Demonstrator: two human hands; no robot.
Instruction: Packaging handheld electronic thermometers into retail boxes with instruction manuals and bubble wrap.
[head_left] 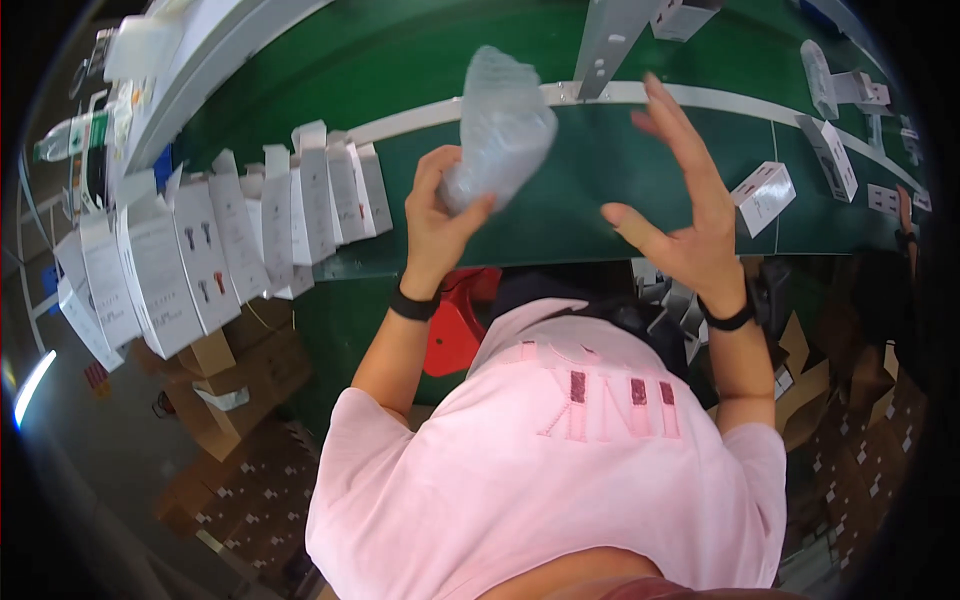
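A pale bubble-wrap packet [503, 130] stands upright in my left hand [443, 205], pinched near its lower end between thumb and fingers. What the wrap contains cannot be made out. My right hand [685, 205] hovers over the green table to the right of the packet, fingers stretched out and thumb apart, with nothing in it. The nearest thing to that hand is a small white box [766, 196] lying on the table just beyond it. Left of my left hand, several white cartons [250, 225] with raised flaps stand in a row.
A metal post [606, 45] rises from the white rail [430, 117] across the green table [590, 165]. Another white carton [828, 158] lies farther right, near a bubble-wrapped piece [818, 80]. Below the table are a red stool [455, 335] and brown cardboard boxes [235, 380].
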